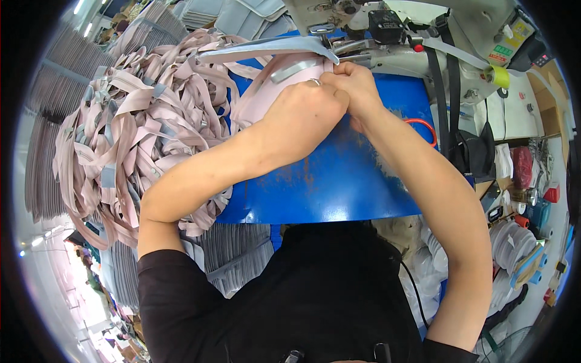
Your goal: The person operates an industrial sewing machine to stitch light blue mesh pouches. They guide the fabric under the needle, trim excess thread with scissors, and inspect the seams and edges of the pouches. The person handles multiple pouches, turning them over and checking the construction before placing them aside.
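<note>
A pale pink fabric piece (pixel 259 104) lies under a sewing machine's arm at the far edge of a blue work surface. My left hand (pixel 310 110), with a ring on one finger, is closed on its right edge. Against it, my right hand (pixel 358 89) is closed too, thumb and fingers pinched at the same edge. The fingertips are partly hidden where the hands meet. Just beyond them, a light grey-blue panel (pixel 266 49) reaches across to the machine head (pixel 387 36).
A large heap of pink zipper strips (pixel 157 115) covers the left of the blue surface (pixel 315 193). Red-handled scissors (pixel 431 127) lie beside my right forearm. Stacks of grey panels (pixel 45 169) stand at the left. A yellow-green tape roll (pixel 497 77) hangs at the machine's right.
</note>
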Demonstrator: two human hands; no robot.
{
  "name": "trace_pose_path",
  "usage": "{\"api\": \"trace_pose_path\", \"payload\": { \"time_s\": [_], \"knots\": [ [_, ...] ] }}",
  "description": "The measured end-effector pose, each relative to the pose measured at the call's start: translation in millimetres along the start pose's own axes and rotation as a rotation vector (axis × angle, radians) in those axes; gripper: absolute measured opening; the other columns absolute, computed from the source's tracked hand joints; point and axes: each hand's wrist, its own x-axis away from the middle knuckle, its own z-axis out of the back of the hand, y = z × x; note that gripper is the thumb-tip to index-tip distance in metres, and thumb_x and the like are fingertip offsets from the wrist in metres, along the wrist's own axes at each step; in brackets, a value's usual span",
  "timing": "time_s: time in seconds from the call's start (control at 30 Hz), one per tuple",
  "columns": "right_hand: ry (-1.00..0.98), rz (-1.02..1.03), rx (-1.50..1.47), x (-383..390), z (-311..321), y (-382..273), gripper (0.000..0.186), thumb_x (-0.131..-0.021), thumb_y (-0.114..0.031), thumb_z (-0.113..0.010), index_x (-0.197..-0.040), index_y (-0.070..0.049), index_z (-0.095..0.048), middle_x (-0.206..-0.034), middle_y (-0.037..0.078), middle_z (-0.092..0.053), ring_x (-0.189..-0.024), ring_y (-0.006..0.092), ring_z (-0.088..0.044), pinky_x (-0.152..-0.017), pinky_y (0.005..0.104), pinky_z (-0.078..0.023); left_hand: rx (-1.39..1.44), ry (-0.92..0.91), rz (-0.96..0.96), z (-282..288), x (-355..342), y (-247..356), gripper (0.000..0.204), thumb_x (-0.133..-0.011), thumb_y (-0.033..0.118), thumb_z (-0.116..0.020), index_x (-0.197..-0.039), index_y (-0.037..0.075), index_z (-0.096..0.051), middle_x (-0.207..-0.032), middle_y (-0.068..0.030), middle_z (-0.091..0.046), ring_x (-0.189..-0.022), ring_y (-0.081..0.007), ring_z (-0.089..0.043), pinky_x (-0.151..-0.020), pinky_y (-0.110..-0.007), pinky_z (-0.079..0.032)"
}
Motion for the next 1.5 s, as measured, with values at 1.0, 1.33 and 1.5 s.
{"api": "trace_pose_path", "payload": {
  "time_s": [1.0, 1.33, 1.5],
  "knots": [
    [0.027, 0.115, -0.353, -1.9, -0.2, 20.8, 0.025, -0.092, -0.001, -0.074, -0.115, 0.008, -0.072, -0.1, 0.012, -0.075, -0.085, 0.0149, -0.071, -0.077, 0.0293, -0.057, -0.466, -0.276, -0.122, 61.8, -19.4, -45.1, 0.058, -0.08, 0.005, -0.07, -0.138, 0.006, -0.063, -0.098, -0.0136, -0.069, -0.083, -0.0298, -0.074, -0.074, -0.039, -0.059],
    [0.008, 0.205, -0.384, 8.7, 3.0, 36.5, 0.029, -0.094, -0.004, -0.074, -0.122, 0.006, -0.073, -0.106, 0.011, -0.074, -0.093, 0.0136, -0.069, -0.079, 0.0277, -0.057, -0.29, -0.084, 0.081, 20.9, -24.7, -10.4, 0.037, -0.079, 0.003, -0.069, -0.114, -0.008, -0.066, -0.089, -0.0201, -0.071, -0.077, -0.0327, -0.075, -0.067, -0.037, -0.061],
    [0.024, 0.165, -0.422, 4.0, -0.3, 32.7, 0.027, -0.095, -0.002, -0.072, -0.121, 0.007, -0.071, -0.099, 0.008, -0.072, -0.087, 0.0131, -0.067, -0.074, 0.0274, -0.056, -0.109, -0.031, 0.23, 1.3, -41.2, -7.9, 0.038, -0.079, 0.004, -0.068, -0.115, -0.008, -0.065, -0.091, -0.0269, -0.072, -0.079, -0.0386, -0.074, -0.069, -0.043, -0.059]
  ]
}}
